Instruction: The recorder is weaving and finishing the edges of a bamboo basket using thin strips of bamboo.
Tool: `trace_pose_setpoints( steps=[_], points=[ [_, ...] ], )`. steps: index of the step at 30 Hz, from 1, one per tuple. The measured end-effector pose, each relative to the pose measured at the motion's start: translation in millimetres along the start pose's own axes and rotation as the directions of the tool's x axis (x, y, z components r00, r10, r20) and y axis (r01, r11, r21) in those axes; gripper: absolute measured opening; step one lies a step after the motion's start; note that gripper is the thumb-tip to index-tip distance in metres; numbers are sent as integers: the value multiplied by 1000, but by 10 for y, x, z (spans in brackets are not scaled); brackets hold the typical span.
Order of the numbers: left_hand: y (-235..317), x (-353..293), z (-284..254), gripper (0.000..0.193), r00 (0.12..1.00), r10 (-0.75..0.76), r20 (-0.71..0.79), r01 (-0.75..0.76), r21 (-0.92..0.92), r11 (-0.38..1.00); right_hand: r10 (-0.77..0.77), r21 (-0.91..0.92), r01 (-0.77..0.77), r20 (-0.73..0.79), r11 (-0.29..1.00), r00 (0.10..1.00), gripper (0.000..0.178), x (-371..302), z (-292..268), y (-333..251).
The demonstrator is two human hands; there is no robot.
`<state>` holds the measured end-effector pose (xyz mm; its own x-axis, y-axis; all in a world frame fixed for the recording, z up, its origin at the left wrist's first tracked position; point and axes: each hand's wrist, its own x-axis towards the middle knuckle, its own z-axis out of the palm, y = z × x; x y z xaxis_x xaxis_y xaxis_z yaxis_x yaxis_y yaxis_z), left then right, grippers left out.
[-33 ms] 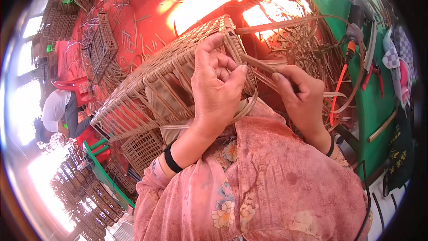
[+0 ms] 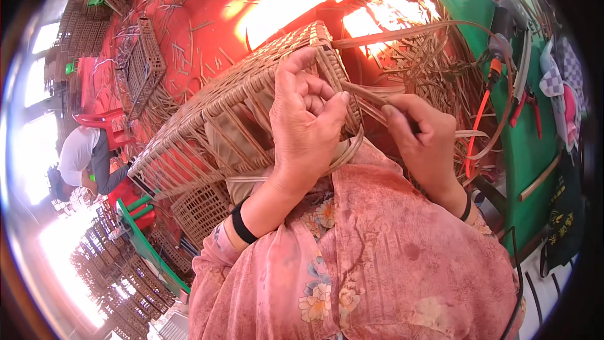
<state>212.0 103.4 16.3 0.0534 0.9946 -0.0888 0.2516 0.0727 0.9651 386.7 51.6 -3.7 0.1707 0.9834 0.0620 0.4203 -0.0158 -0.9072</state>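
A tan woven basket [image 2: 233, 91] lies on its side across my lap, with its open slatted side towards me. My left hand [image 2: 305, 116] is at the basket's right end, palm up. Its index finger stretches along the edge, the other fingers curl, and the thumb presses by the rim. Just right of it, my right hand [image 2: 423, 141] pinches a flat brown weaving strip [image 2: 368, 93] between thumb and curled index finger. That strip runs from the basket's end. Another long strip [image 2: 402, 33] extends from the upper corner and loops round to the right.
A green table [image 2: 469, 12] on the right carries a black power tool [image 2: 501, 28] with an orange cord, and red-handled pliers [image 2: 535, 104]. Cut strips litter the red floor [image 2: 189, 0]. At left, a person [image 2: 85, 157] bends beside a red chair [image 2: 104, 123], near stacked baskets [image 2: 82, 31].
My right hand has shifted very slightly left and down, with the strip still in its pinch. My left hand and the basket stay where they were.
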Motion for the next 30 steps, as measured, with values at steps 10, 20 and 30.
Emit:
trace_pose_setpoints(
  steps=[10, 20, 30],
  points=[
    [-18, -94, -150, 44, 960, 258, 104, -267, 605, 750, -122, 207, 64, 282, 976, 952, 14, 386, -139, 364],
    [-111, -67, -183, 28, 971, 237, 31, -236, 266, 935, 12, 307, -128, 354, 943, 935, 16, 415, 58, 226],
    [-213, -35, -556, 26, 803, 592, 71, -509, 598, 619, -155, 7, 167, 408, 986, 900, 18, 507, -399, 147]
  ],
)
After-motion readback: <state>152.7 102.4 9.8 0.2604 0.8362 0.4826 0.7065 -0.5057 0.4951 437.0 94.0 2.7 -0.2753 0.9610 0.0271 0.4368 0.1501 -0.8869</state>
